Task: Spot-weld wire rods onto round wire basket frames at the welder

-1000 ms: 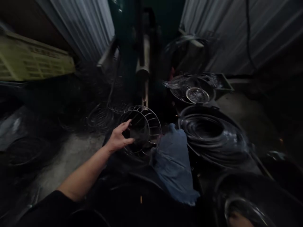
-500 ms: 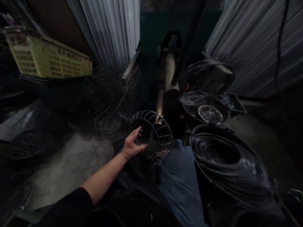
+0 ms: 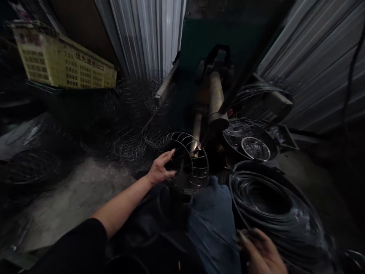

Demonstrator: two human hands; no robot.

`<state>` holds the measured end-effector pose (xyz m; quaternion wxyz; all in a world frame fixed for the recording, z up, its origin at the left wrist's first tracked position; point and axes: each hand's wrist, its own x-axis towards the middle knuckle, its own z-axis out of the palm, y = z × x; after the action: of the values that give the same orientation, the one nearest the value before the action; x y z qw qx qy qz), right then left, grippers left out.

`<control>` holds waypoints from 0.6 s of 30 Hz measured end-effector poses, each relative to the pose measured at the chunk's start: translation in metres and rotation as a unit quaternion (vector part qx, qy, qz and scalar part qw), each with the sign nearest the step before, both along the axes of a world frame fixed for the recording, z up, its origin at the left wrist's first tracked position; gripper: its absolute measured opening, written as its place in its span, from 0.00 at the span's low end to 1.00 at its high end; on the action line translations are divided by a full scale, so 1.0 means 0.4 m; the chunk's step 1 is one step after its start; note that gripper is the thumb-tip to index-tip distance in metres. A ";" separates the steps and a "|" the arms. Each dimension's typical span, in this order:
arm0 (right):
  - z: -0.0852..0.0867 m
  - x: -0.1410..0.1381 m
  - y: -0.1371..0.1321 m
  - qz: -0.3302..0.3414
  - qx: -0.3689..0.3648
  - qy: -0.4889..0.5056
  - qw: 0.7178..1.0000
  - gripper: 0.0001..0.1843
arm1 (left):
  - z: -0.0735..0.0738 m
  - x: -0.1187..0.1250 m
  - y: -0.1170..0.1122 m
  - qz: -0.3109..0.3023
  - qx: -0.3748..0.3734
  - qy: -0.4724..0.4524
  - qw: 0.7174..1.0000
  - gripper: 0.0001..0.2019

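A round wire basket [image 3: 207, 161] of bright metal hoops and curved ribs stands between my knees, its far side by the lower metal rod of the machine. At its left side is my left hand [image 3: 161, 168], thumb and fingers spaced around the rim as it holds the frame. A small glint shows where the rod's tip [image 3: 196, 150] meets the wires. At the lower right, my right hand [image 3: 261, 251] is partly blurred beside the coil of wire [image 3: 262, 224]. Its fingers are pinched together near a dark bit that I cannot make out.
A green machine [image 3: 228, 34] with a thick upper metal cylinder [image 3: 218, 99] rises ahead. Yellow crate [image 3: 65, 62] stands at left, near several wire baskets [image 3: 129, 146]. At right, a bowl of small metal pieces [image 3: 256, 147] sits behind the coil.
My right hand has come into view at the lower right. My left hand stays at the basket, its thumb and fingers slightly shifted. The view has tilted a little.
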<state>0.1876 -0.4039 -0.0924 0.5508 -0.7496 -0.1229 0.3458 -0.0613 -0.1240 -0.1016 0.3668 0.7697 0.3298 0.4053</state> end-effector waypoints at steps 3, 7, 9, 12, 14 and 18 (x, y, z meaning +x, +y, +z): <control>-0.031 -0.059 0.054 0.050 0.030 0.055 0.997 0.35 | -0.004 0.027 0.024 -0.005 -0.006 -0.005 1.000 0.41; -0.042 -0.095 0.067 0.091 -0.003 0.052 0.994 0.27 | 0.025 0.077 0.046 -0.008 -0.022 0.000 1.000 0.42; -0.042 -0.090 0.066 0.118 -0.027 0.037 0.992 0.25 | 0.063 0.095 0.053 -0.010 -0.031 0.010 0.999 0.42; -0.038 -0.061 0.075 0.152 -0.031 0.022 0.988 0.24 | 0.140 0.111 0.072 -0.016 -0.034 0.061 0.997 0.41; -0.025 -0.037 0.102 0.168 -0.001 0.012 0.986 0.22 | 0.191 0.118 0.094 -0.023 -0.027 0.108 0.993 0.41; 0.042 -0.014 0.230 0.213 0.185 -0.020 0.959 0.11 | 0.260 0.128 0.149 -0.017 0.000 0.184 0.983 0.41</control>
<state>0.1819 -0.3121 -0.0754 0.5906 -0.5980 -0.3528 0.4112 -0.0102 -0.0644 0.0023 0.3066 0.8367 0.3785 0.2504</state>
